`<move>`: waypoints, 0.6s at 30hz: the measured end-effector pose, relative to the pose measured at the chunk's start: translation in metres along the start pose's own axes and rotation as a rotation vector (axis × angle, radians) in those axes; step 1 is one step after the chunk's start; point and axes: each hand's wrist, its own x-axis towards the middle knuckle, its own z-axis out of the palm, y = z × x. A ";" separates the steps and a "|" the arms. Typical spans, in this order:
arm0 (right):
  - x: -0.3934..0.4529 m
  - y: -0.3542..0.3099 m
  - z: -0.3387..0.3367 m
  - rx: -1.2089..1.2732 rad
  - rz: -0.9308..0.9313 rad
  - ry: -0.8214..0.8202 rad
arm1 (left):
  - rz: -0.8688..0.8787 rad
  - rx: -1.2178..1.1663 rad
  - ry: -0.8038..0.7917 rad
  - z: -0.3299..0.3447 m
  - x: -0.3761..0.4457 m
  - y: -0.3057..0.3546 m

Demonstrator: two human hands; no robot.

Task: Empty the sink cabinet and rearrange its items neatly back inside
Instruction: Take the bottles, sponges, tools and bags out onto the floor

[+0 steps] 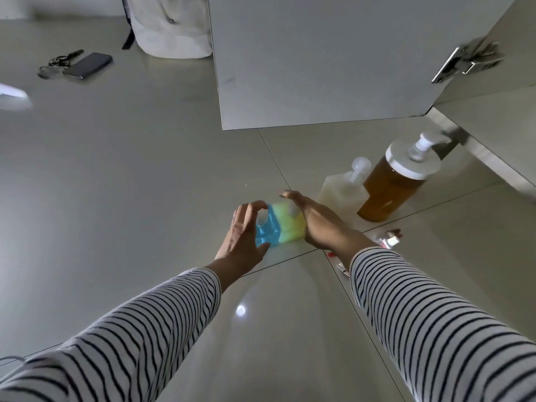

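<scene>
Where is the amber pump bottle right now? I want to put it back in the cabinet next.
In the head view the amber pump bottle stands on the floor right of centre, beside the pale bottle, just below the open cabinet door.
</scene>
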 end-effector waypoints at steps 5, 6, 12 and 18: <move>-0.005 -0.010 -0.015 -0.192 0.098 -0.077 | -0.089 0.240 -0.029 -0.017 0.005 0.009; -0.006 -0.014 -0.020 -0.214 0.130 -0.080 | -0.112 0.299 -0.046 -0.023 0.008 0.012; -0.032 -0.047 -0.056 -0.330 0.198 -0.118 | -0.180 0.404 -0.158 -0.067 0.019 0.047; -0.052 -0.064 -0.103 -0.359 0.241 -0.122 | -0.148 0.553 -0.262 -0.105 0.040 0.093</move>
